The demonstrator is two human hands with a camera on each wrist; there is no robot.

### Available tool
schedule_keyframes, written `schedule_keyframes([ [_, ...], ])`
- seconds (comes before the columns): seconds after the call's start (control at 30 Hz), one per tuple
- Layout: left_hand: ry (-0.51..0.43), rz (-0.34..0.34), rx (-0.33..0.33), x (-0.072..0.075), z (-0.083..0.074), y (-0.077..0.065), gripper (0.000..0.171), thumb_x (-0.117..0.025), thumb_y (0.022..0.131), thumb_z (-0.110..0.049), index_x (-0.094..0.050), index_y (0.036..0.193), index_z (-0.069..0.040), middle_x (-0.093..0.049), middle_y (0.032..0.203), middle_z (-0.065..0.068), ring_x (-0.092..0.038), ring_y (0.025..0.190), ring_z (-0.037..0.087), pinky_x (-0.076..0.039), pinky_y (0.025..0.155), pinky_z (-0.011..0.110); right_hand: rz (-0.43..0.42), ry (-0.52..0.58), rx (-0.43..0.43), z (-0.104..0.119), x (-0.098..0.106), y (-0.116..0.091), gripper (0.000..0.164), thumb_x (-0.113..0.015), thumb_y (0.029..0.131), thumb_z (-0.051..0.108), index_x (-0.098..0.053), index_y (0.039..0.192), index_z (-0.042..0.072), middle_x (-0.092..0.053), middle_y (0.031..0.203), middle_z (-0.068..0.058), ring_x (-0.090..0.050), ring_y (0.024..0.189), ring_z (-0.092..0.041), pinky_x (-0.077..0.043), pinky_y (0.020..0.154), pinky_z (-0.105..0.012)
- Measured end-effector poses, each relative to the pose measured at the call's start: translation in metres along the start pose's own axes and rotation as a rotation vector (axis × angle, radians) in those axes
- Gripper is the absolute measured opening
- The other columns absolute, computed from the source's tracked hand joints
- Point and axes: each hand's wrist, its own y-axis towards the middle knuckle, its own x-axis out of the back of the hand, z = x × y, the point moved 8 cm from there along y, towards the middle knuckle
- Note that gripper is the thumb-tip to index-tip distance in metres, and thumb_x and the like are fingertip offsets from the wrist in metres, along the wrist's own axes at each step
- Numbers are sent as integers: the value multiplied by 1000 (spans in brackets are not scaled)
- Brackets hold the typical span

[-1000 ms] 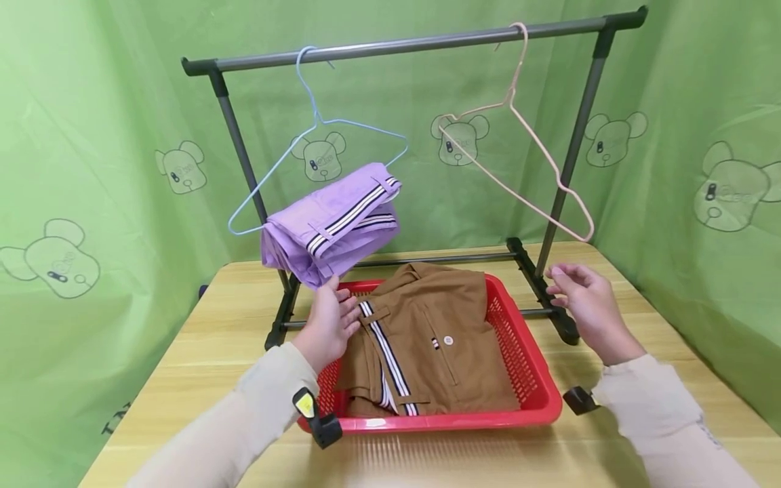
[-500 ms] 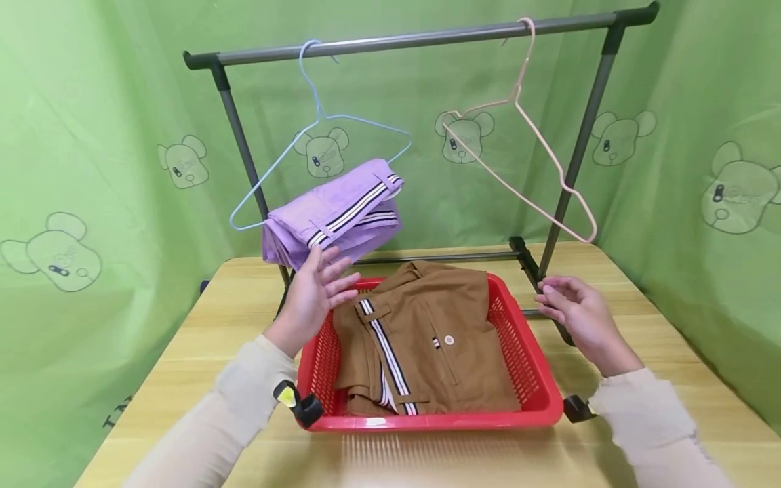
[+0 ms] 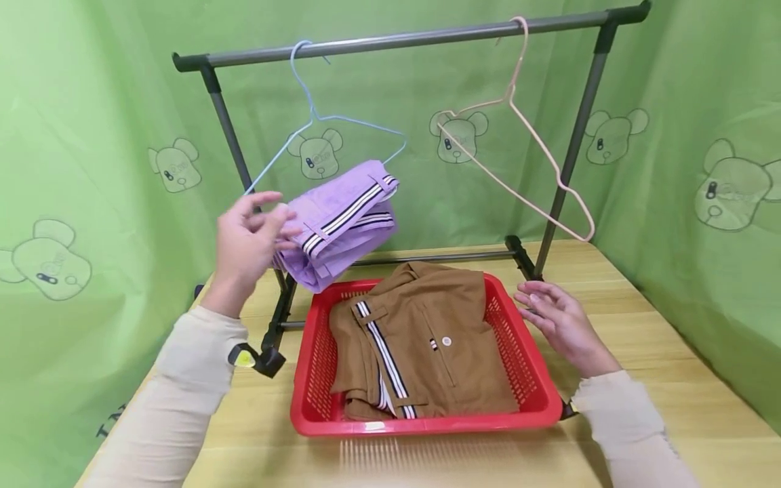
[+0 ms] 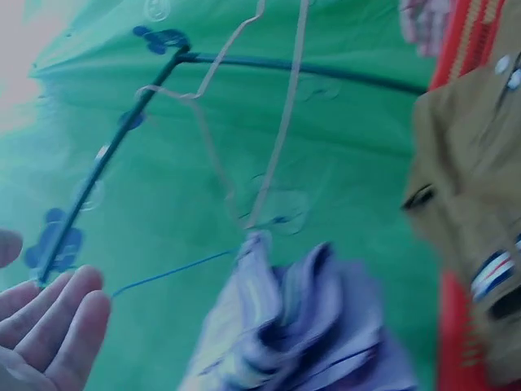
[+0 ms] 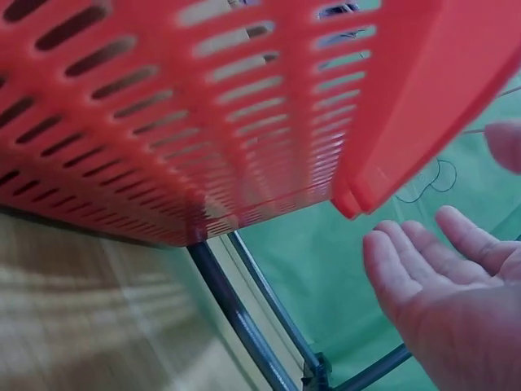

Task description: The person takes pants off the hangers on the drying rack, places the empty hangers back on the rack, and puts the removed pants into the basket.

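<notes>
Purple pants (image 3: 342,217) with a striped waistband hang folded over the lower bar of a blue hanger (image 3: 360,123). My left hand (image 3: 247,237) is beside their left end, overlapping the hanger's left corner in the head view. In the left wrist view its loosely bent fingers (image 4: 61,326) hold nothing, apart from the purple pants (image 4: 301,326). Brown pants (image 3: 427,339) with a striped waistband lie folded in a red basket (image 3: 464,425). Just outside the basket's right rim is my right hand (image 3: 561,325), its fingers (image 5: 423,252) relaxed and nothing between them.
A dark metal clothes rack (image 3: 403,45) stands on the wooden table (image 3: 244,434) behind the basket. From its right side hangs a bare pink hanger (image 3: 549,159). Green sheeting (image 3: 73,149) with bear prints surrounds the table.
My left hand has moved up and left, from below the purple pants to their left end. My right hand has shifted slightly left toward the basket. The pants stay on the hanger.
</notes>
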Motion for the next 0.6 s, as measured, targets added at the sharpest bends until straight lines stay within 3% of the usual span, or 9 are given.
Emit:
schedule_keyframes([
  [0.13,188,-269,-89,33,-17,4,31,-63,95,-22,-60,122,-7,-65,118,9,-62,100,18,-49,89,25,45,3,22,-6,-3,-5,34,-38,101,-7,-33,134,-9,-52,131,-9,-54,122,-18,-41,101,-31],
  [0.2,286,-342,-69,44,-19,7,37,-62,94,-27,-58,127,-9,-59,128,3,-53,115,14,-39,100,27,83,-19,14,-9,-6,-6,38,-37,101,-7,-30,137,-7,-49,135,-7,-51,125,-16,-41,101,-30],
  [0.23,326,-348,-39,48,-17,9,42,-61,94,-31,-55,131,-11,-55,135,2,-47,123,13,-34,106,29,102,-36,9,-10,-8,-7,39,-37,100,-7,-30,139,-5,-47,137,-5,-50,126,-15,-41,101,-29],
  [0.3,401,-324,39,54,-12,13,55,-59,94,-40,-45,141,-14,-44,146,1,-37,134,16,-27,111,35,132,-77,4,-13,-11,-9,42,-36,101,-6,-28,142,-3,-45,140,-2,-48,127,-13,-43,98,-28],
  [0.4,487,-231,144,56,-1,20,72,-52,94,-54,-30,151,-15,-31,154,6,-26,141,25,-20,114,47,153,-102,25,-18,-13,-13,44,-34,101,-6,-23,144,-4,-42,143,-4,-48,127,-13,-46,97,-28],
  [0.5,543,-133,203,56,8,24,80,-47,93,-62,-25,152,-13,-29,155,12,-28,139,35,-25,111,55,133,-153,28,-24,-13,-14,47,-34,102,-4,-18,146,-5,-37,145,-8,-48,126,-12,-47,95,-27],
  [0.6,567,-64,232,55,14,27,77,-45,93,-63,-35,148,-11,-38,150,15,-37,133,39,-32,105,58,95,-208,5,-30,-12,-13,53,-38,101,-3,-15,148,-3,-33,147,-9,-47,127,-9,-47,95,-27],
])
